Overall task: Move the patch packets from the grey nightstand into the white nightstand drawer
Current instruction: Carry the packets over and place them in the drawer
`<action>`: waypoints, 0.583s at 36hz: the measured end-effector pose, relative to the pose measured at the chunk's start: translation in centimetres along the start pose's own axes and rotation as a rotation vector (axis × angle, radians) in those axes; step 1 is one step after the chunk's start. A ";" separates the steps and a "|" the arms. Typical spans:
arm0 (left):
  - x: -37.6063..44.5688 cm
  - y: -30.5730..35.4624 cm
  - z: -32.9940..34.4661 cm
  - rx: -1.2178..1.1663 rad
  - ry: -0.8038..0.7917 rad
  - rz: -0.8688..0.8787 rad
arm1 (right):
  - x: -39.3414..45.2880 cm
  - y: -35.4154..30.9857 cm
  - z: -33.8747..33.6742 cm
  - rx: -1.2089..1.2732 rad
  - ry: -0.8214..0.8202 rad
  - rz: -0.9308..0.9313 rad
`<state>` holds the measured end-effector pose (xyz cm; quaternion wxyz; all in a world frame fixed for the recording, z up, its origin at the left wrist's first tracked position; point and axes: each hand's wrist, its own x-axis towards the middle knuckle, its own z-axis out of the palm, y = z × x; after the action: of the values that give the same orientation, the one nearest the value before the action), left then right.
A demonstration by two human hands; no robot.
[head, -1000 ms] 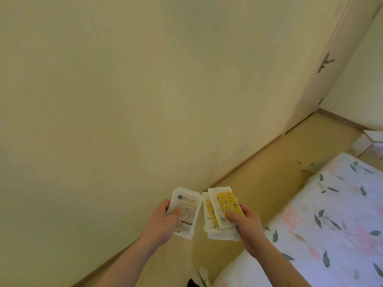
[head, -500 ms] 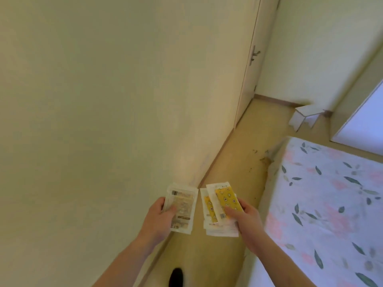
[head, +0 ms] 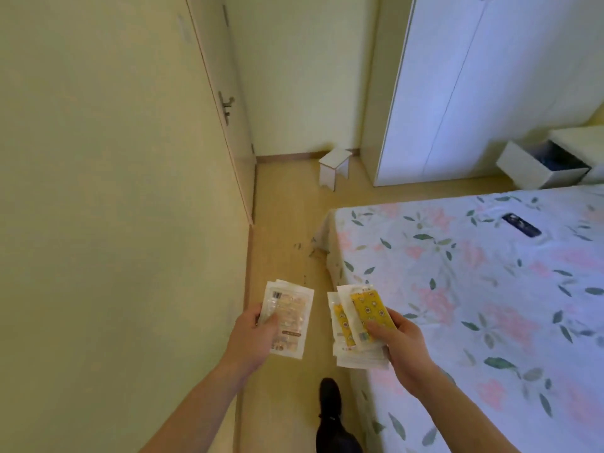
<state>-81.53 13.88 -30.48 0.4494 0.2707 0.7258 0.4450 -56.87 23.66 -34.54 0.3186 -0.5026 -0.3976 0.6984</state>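
My left hand (head: 251, 338) grips a small stack of pale, clear-wrapped patch packets (head: 291, 318), thumb on top. My right hand (head: 397, 343) grips a thicker fanned stack of patch packets with yellow patterned fronts (head: 354, 318). Both stacks are held side by side, apart, above the floor strip between wall and bed. At the far right stands the white nightstand (head: 578, 135) with its drawer (head: 539, 165) pulled open; dark items lie inside. The grey nightstand is out of view.
A bed with a floral sheet (head: 474, 289) fills the right, a dark phone-like object (head: 521, 224) on it. A wall and a door (head: 228, 125) run along the left. A small white stool (head: 335, 166) stands ahead, a white wardrobe (head: 474, 86) beyond. My dark shoe (head: 330, 400) is on the wooden floor.
The view has swung right along the wall, bringing the wardrobe, the stool and the open white drawer into sight. Both hands keep their packets in the same grip.
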 end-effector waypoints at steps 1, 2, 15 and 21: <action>1.9 0.9 0.4 0.009 -0.016 0.009 | 1.5 -0.7 -0.2 0.013 0.012 -0.006; 3.8 1.8 0.8 0.020 -0.029 0.016 | 3.1 -1.5 -0.3 0.025 0.019 -0.017; 24.0 14.1 2.6 0.000 0.007 0.054 | 23.8 -15.1 2.0 0.020 0.012 -0.064; 33.3 18.1 1.0 -0.011 0.002 0.062 | 33.1 -19.9 5.8 -0.040 0.028 -0.082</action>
<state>-95.69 48.99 -28.27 0.4361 0.2903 0.7149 0.4631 -71.13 59.82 -30.91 0.3426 -0.5020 -0.4272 0.6695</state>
